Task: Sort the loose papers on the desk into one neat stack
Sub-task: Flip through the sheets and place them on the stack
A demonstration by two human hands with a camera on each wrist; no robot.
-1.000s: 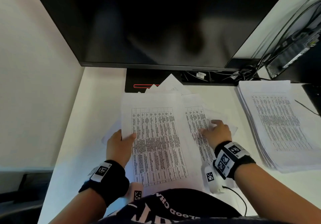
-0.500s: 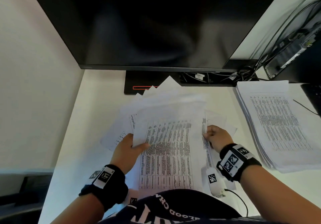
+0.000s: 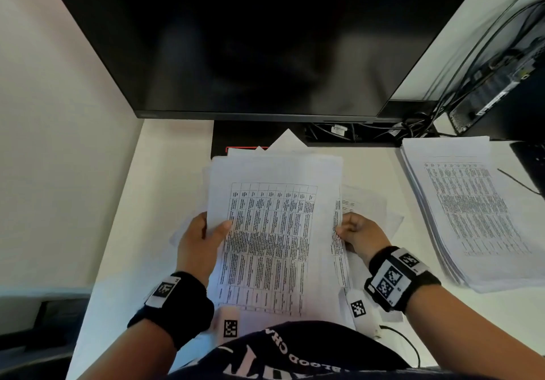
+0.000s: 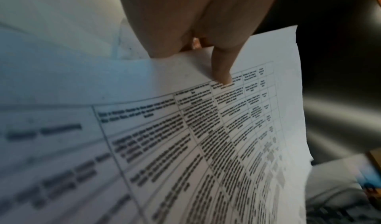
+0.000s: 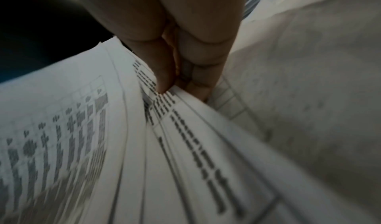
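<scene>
A bundle of loose papers (image 3: 274, 232), printed with tables, is held above the near middle of the white desk (image 3: 165, 179), in front of the dark monitor (image 3: 250, 40). Its left edge is gripped by the left hand (image 3: 200, 244), with the thumb (image 4: 221, 67) laid across the top sheet and the fingers hidden beneath. The right edge is pinched by the right hand (image 3: 358, 236); in the right wrist view the thumb (image 5: 163, 74) is seen pressed on the fanned sheet edges with curled fingers below them. The sheets in the bundle are not squared: edges are staggered along the right side and corners stick out at the far end. A few more sheets (image 3: 371, 208) are left lying flat on the desk, just right of the bundle and partly under the right hand. A separate pile of printed pages (image 3: 472, 211) rests toward the desk's right edge, well apart from the bundle. Cables (image 3: 413, 126) are gathered at the far right corner.
</scene>
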